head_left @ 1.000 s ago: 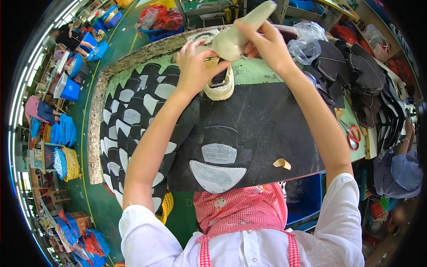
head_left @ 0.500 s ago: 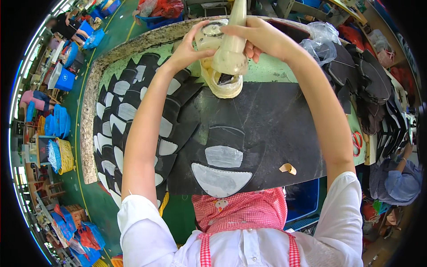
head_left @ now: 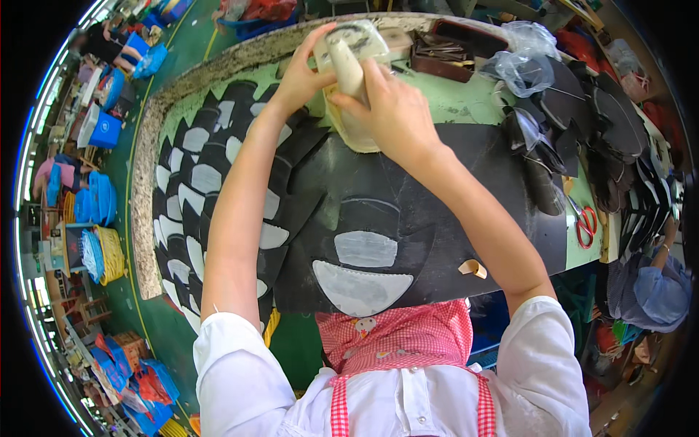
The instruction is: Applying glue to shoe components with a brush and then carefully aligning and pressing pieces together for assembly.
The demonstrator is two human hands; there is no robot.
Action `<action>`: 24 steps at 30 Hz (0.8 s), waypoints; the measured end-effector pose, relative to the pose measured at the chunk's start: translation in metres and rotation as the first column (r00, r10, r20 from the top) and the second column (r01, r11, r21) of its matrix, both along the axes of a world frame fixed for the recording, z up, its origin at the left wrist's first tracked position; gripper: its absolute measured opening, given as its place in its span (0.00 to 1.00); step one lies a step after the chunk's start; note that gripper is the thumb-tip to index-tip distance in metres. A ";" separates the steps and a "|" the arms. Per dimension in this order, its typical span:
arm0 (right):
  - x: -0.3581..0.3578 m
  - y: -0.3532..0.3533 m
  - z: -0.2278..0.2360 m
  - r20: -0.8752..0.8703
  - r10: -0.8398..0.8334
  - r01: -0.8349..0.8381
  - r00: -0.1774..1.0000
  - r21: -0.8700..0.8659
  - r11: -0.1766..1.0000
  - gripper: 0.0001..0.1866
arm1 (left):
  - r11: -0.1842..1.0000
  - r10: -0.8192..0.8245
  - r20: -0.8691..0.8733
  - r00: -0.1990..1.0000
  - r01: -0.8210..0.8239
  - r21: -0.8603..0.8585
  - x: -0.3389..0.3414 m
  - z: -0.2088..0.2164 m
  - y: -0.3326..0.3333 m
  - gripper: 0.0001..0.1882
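Observation:
At the far side of the bench, my left hand (head_left: 297, 80) grips the side of a pale, translucent container (head_left: 355, 132) with a dark-smudged upper part (head_left: 373, 36). My right hand (head_left: 397, 109) is closed round a whitish tapered plastic piece (head_left: 347, 69), its narrow end pointing away from me; the hand hides its wide end. Nearer me, a black cut piece with two pale grey coated patches (head_left: 364, 284) lies on a dark sheet (head_left: 466, 182). Overlapping black pieces with similar pale patches (head_left: 206, 179) spread under and beside my left forearm.
Red-handled scissors (head_left: 586, 227) lie at the right, near stacked dark cut pieces (head_left: 615, 116). A tan curled scrap (head_left: 473, 269) rests on the sheet. Clear plastic bags (head_left: 524, 65) and a box of metal tools (head_left: 443, 57) stand at the back. Another person (head_left: 655, 288) sits at right.
The tapered piece has tilted and come down over the container, its narrow end now lower. My right hand has turned and moved nearer. More of the tool box and scissors shows.

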State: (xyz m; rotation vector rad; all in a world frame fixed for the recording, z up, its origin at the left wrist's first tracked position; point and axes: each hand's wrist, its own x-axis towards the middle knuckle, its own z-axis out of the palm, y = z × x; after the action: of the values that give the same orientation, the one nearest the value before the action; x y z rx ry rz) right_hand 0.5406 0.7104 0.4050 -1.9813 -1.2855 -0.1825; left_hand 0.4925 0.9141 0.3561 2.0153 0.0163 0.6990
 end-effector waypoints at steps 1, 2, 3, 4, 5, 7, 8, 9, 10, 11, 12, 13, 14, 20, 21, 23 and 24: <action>0.005 -0.004 -0.002 -0.030 0.054 -0.056 0.998 -0.053 0.997 0.21 | 0.999 0.028 0.010 1.000 -0.028 -0.015 -0.001 -0.006 -0.001 0.40; 0.012 -0.012 -0.007 -0.018 0.036 -0.036 0.999 -0.040 0.999 0.21 | 0.998 0.050 0.025 0.998 -0.049 -0.030 0.000 -0.007 -0.004 0.39; 0.020 -0.025 -0.011 -0.235 0.182 -0.172 0.955 0.063 0.983 0.22 | 0.996 0.064 0.023 0.998 -0.063 -0.056 -0.005 -0.008 -0.005 0.39; 0.023 -0.038 -0.013 -0.423 0.356 -0.297 0.833 0.201 0.934 0.23 | 0.988 0.107 0.031 0.994 -0.103 -0.117 -0.019 -0.015 0.002 0.38; 0.025 -0.059 -0.011 -0.486 0.302 -0.254 0.820 0.163 0.953 0.25 | 0.964 0.240 0.027 0.970 -0.235 -0.125 -0.031 -0.020 0.012 0.38; 0.046 -0.110 -0.005 -0.414 0.022 -0.036 0.910 -0.025 0.999 0.19 | 0.840 0.418 -0.075 0.905 -0.417 -0.347 -0.041 -0.006 -0.006 0.36; 0.061 -0.139 -0.008 -0.394 -0.086 0.084 0.915 -0.023 0.996 0.16 | 0.712 0.436 -0.174 0.883 -0.456 -0.533 -0.035 0.018 -0.028 0.34; 0.071 -0.161 -0.011 -0.385 -0.102 0.122 0.917 0.027 0.992 0.15 | 0.624 0.504 -0.259 0.824 -0.554 -0.551 -0.036 0.027 -0.027 0.35; 0.079 -0.181 -0.014 -0.340 -0.123 0.154 0.932 0.066 0.986 0.14 | 0.625 0.505 -0.262 0.823 -0.557 -0.546 -0.035 0.035 -0.025 0.35; 0.085 -0.196 -0.016 -0.340 -0.217 0.232 0.915 0.004 0.973 0.13 | 0.447 0.465 -0.425 0.777 -0.620 -0.644 -0.035 0.042 -0.021 0.37; 0.095 -0.213 -0.023 -0.348 -0.237 0.257 0.907 0.012 0.966 0.14 | 0.251 0.379 -0.565 0.733 -0.669 -0.699 -0.031 0.045 -0.018 0.39; 0.101 -0.224 -0.027 -0.247 -0.269 0.282 0.931 0.019 0.959 0.16 | 0.194 0.265 -0.590 0.763 -0.642 -0.742 -0.033 0.046 -0.013 0.41; 0.104 -0.230 -0.030 -0.143 -0.301 0.308 0.943 0.029 0.951 0.18 | 0.195 0.269 -0.591 0.760 -0.644 -0.739 -0.032 0.043 -0.012 0.41; 0.105 -0.235 -0.044 0.267 -0.422 0.463 0.866 -0.114 0.879 0.36 | 0.113 0.122 -0.497 0.859 -0.509 -0.853 -0.003 0.033 -0.007 0.45; 0.107 -0.232 -0.048 0.284 -0.438 0.482 0.853 -0.104 0.870 0.39 | 0.137 0.069 -0.576 0.815 -0.580 -0.803 -0.001 0.040 -0.005 0.46; 0.120 -0.226 -0.059 0.310 -0.449 0.504 0.838 -0.124 0.855 0.37 | 0.344 -0.063 -0.718 0.693 -0.660 -0.667 -0.005 0.043 0.010 0.48; 0.125 -0.229 -0.060 0.291 -0.442 0.502 0.848 -0.175 0.847 0.37 | 0.425 -0.112 -0.710 0.695 -0.612 -0.667 -0.014 0.047 0.014 0.50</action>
State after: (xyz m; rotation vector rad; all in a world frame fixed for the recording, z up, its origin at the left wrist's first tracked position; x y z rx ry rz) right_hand 0.6653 0.4813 0.3449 -2.5380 -0.9628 -0.5441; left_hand 0.4781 0.9277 0.4029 1.0678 1.0032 0.0040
